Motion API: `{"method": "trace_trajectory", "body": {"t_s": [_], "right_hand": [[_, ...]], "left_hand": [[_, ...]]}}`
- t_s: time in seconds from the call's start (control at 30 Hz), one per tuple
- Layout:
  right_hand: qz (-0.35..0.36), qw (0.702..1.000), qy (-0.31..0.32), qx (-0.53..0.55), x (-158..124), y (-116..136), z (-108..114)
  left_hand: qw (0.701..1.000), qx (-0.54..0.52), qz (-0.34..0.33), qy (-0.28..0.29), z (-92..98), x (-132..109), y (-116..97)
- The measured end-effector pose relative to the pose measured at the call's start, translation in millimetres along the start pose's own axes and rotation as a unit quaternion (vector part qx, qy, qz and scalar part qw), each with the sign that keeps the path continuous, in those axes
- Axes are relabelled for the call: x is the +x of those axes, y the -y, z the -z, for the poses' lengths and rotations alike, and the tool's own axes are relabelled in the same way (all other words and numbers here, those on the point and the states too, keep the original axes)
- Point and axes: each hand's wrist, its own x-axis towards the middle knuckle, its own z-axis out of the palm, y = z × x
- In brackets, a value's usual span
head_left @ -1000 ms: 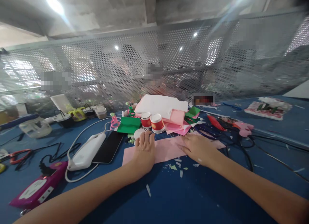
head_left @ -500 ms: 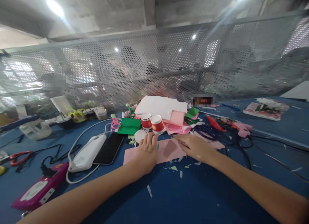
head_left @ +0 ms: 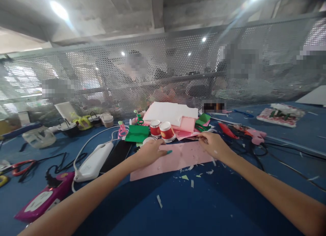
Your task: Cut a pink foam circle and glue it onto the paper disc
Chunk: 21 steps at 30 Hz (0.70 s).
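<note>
Your work surface is a matte blue tabletop (head_left: 193,209), and the workpiece, a long strip of light pink paper (head_left: 183,158), lies on it directly in front of you, between and partly beneath your hands. Your left hand (head_left: 149,151) is positioned over the left part of the strip; its thumb and forefinger stand apart with a visible gap, and a small green patch shows at the thumb tip. Your right hand (head_left: 214,145) is at the right end of the strip, fingers bent downward toward the far edge — whether they grip the paper cannot be told from this view. Immediately beyond the strip stand two red-and-white paper cups (head_left: 166,132), side by side, with a folded sheet of green paper (head_left: 137,133) to their left. Behind the cups lies a stack topped by a large white sheet (head_left: 170,113); a light pink folded piece (head_left: 187,123) rests at its right front. To the left of the strip, locate the black smartphone (head_left: 118,154), partly covered by your left forearm, and next to it the white power bank (head_left: 94,161). The purple power strip (head_left: 48,198) is nearer to you. On the right, a pink glue gun (head_left: 257,135) lies among dark cables — well apart from your right hand. Small paper scraps (head_left: 184,177) are scattered along the strip's near edge.
</note>
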Motion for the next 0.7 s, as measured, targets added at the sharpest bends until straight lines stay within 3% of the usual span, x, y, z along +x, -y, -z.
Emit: {"method": "trace_trajectory", "body": {"t_s": [0.2, 0.3, 0.37, 0.43, 0.53, 0.6, 0.7], "right_hand": [[-0.044, 0.999, -0.024, -0.008, 0, -3, 5], [-0.054, 0.998, -0.030, -0.007, 0, -3, 6], [-0.059, 0.998, -0.034, -0.005, 0, -2, 6], [-0.067, 0.997, -0.042, -0.001, 0, 1, 7], [-0.079, 0.995, -0.060, 0.009, -1, 6, 10], [-0.079, 0.994, -0.074, 0.028, -2, 9, 12], [-0.064, 0.990, -0.080, 0.096, -3, 13, 12]], "left_hand": [[0.996, -0.081, -0.022, -0.043, 33.1, 8, 7], [0.976, -0.197, -0.002, -0.096, 49.7, 11, 16], [0.937, -0.318, 0.016, -0.145, 57.4, 12, 19], [0.876, -0.432, 0.021, -0.214, 59.5, 13, 19], [0.805, -0.522, 0.031, -0.280, 50.6, 14, 17], [0.811, -0.517, 0.042, -0.269, 39.8, 15, 16], [0.871, -0.452, 0.034, -0.191, 25.6, 13, 15]]}}
